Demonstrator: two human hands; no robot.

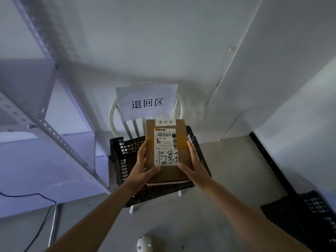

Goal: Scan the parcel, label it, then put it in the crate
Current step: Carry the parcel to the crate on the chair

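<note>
Both hands, left hand (145, 166) at nine o'clock and right hand (192, 164) at three, clamp the labelled parcel (166, 150) flat above the black crate (123, 155), seemingly ready to lower.

The parcel (166, 151) between your hands is plain brown cardboard with a yellowish tape band across it. Its shipping label (165, 146) is white with black barcodes and black scrawl, and there's a small white sticker (165, 122) up top. The crate (123, 157) under your hands is black mesh, and the sign (146, 101) beyond is white with black characters.
</note>
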